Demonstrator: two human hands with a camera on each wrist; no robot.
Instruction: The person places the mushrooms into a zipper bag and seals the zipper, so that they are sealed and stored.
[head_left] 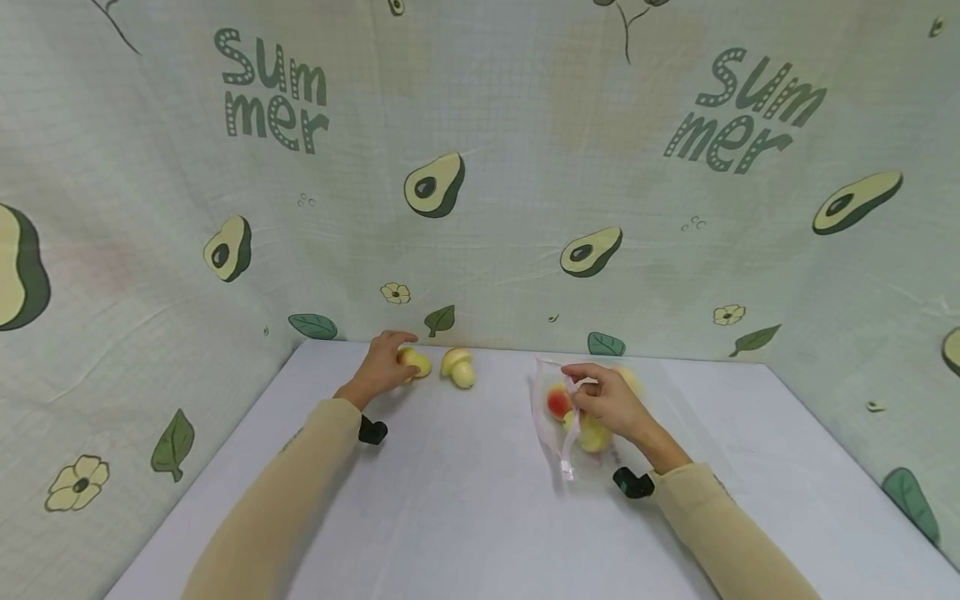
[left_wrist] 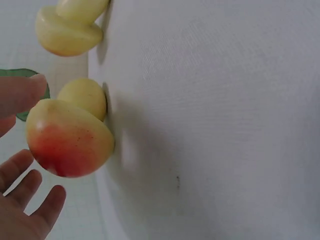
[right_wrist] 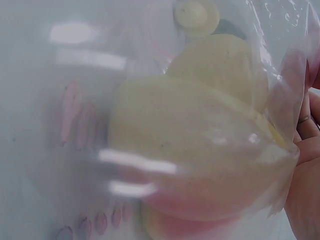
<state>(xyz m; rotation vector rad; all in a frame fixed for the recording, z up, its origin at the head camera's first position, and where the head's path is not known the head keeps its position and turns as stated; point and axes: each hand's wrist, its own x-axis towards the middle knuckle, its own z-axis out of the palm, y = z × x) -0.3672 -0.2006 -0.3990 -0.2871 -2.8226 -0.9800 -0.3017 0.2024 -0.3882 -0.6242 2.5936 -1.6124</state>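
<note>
My left hand [head_left: 384,367] is at the back left of the table, thumb and fingers spread around a toy mushroom [head_left: 420,364]. In the left wrist view its yellow cap [left_wrist: 70,142] has a red blush, the thumb overlaps its edge and the fingers are apart below. A second pale-yellow mushroom [head_left: 458,368] lies just to the right. Toward the right, my right hand [head_left: 606,402] pinches the edge of a clear plastic bag [head_left: 542,392] with pink trim. Inside the bag are a red-and-yellow piece [head_left: 558,402] and yellow mushroom-like pieces [head_left: 595,434], blurred through the plastic in the right wrist view.
The things lie on a white-covered table [head_left: 465,500]. A hanging cloth [head_left: 510,167] printed with avocados and leaves rises behind the table's back edge and along both sides. A black wrist camera [head_left: 372,430] sits below the left wrist, another [head_left: 633,483] by the right.
</note>
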